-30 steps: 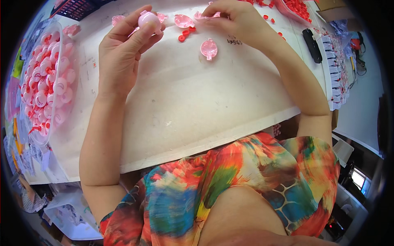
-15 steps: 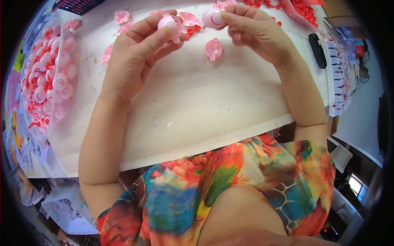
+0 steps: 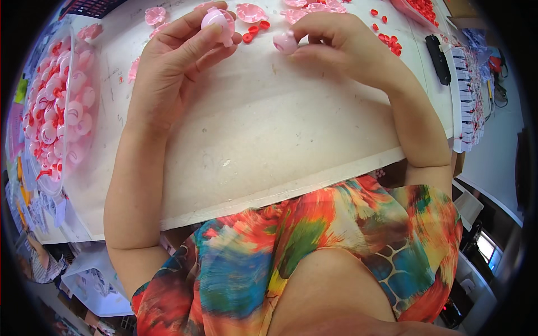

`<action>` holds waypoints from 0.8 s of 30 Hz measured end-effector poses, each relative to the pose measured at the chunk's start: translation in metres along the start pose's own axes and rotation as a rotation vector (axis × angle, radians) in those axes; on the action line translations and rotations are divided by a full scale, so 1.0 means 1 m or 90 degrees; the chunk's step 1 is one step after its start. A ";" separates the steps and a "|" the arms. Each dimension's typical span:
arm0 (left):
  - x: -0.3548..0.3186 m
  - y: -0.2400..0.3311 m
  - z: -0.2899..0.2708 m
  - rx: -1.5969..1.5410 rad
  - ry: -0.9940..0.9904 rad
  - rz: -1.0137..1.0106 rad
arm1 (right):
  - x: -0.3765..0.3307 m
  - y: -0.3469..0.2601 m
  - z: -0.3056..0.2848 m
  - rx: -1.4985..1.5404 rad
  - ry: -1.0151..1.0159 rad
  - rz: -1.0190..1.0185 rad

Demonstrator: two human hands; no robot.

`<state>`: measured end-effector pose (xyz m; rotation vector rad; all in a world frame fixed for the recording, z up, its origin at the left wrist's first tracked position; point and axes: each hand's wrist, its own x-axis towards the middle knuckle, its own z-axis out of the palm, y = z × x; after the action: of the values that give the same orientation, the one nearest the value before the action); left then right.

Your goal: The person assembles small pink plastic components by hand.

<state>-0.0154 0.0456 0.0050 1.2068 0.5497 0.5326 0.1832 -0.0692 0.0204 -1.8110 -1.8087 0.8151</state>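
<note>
Between the thumb and fingers of my left hand (image 3: 179, 59) is a round pink plastic shell (image 3: 217, 25) with small tabs at its rim. My right hand (image 3: 342, 47), palm down, pinches a smaller-looking pink rounded piece (image 3: 284, 43) bearing a darker curved mark. My fingers partly cover both pieces, and they are apart from each other. Beyond the left hand lie a loose pink shell (image 3: 250, 12) and a few small red caps (image 3: 256, 29). More pink shells (image 3: 294, 15) lie just past the right hand.
A clear tub (image 3: 67, 120) of pink balls with red parts stands on the left of the white table (image 3: 269, 134). At the far right are a tray of red pieces (image 3: 417, 12), scattered red caps (image 3: 390, 43), a black bar-shaped object (image 3: 437, 60) and a row of white packs (image 3: 464, 101).
My right hand has come lower and turned palm down. The loose pink shell that lay in front of it no longer shows there. My left hand keeps its shell; the view has shifted slightly.
</note>
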 end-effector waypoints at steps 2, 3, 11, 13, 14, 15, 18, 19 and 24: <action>-0.001 0.000 0.001 -0.021 -0.014 -0.013 | 0.000 0.000 -0.004 0.146 -0.019 0.031; -0.002 0.000 0.001 -0.021 -0.014 -0.011 | 0.001 -0.001 -0.005 0.293 -0.038 0.063; -0.009 0.008 0.008 -0.073 -0.073 -0.075 | 0.001 -0.007 -0.005 0.436 -0.070 0.075; -0.010 0.005 0.008 -0.056 -0.117 -0.074 | 0.001 -0.007 -0.004 0.460 -0.089 0.089; -0.011 0.004 0.008 -0.041 -0.163 -0.074 | 0.001 -0.004 -0.005 0.466 -0.140 0.088; -0.013 0.005 0.011 -0.030 -0.175 -0.098 | 0.001 -0.002 -0.005 0.471 -0.190 0.087; -0.014 0.002 0.012 -0.041 -0.159 -0.105 | 0.001 -0.003 -0.007 0.519 -0.151 0.108; -0.014 0.002 0.013 -0.038 -0.161 -0.106 | 0.001 -0.007 -0.010 0.521 -0.149 0.107; -0.015 0.002 0.015 -0.034 -0.155 -0.104 | 0.003 -0.015 -0.015 0.671 -0.137 0.209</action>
<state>-0.0168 0.0256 0.0122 1.1442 0.4190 0.2550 0.1824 -0.0647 0.0412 -1.2988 -0.8271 1.7150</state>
